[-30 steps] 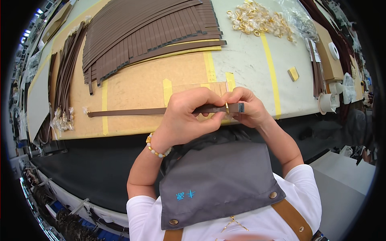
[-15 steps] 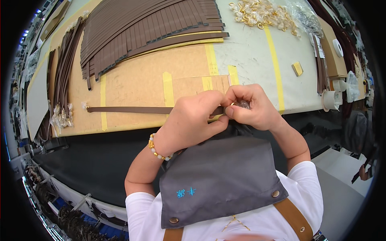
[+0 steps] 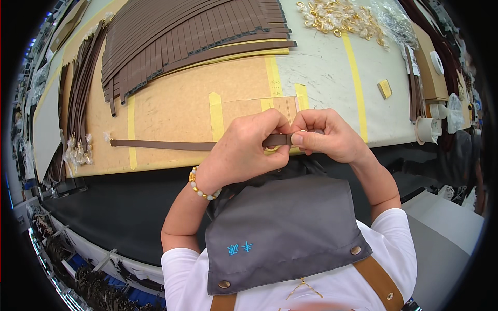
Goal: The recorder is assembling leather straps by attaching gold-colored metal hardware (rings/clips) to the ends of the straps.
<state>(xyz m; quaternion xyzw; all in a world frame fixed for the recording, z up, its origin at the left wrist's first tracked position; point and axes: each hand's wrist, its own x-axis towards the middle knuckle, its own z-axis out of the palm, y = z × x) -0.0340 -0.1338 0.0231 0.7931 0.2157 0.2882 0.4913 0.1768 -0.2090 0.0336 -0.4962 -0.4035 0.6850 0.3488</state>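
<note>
A long brown leather strap [image 3: 161,144] lies across the cardboard-covered bench [image 3: 171,111], its right end lifted between both hands. My left hand [image 3: 244,151], with a bead bracelet at the wrist, pinches the strap just left of its end. My right hand [image 3: 327,136] grips the strap's end, thumb pressed on top. Whatever sits at the strap's tip is hidden by my fingers.
A fanned stack of brown straps [image 3: 181,36] covers the far bench, with more straps [image 3: 78,98] at the left edge. Gold metal hardware [image 3: 337,18] is piled at the far right. Tape rolls [image 3: 428,129] and a small tan block [image 3: 385,88] sit at right. My grey apron [image 3: 285,228] hangs below.
The blue-tipped tool seen at my right hand a second ago is out of sight. Both hands have closed together on the strap's end and stayed near the bench's front edge.
</note>
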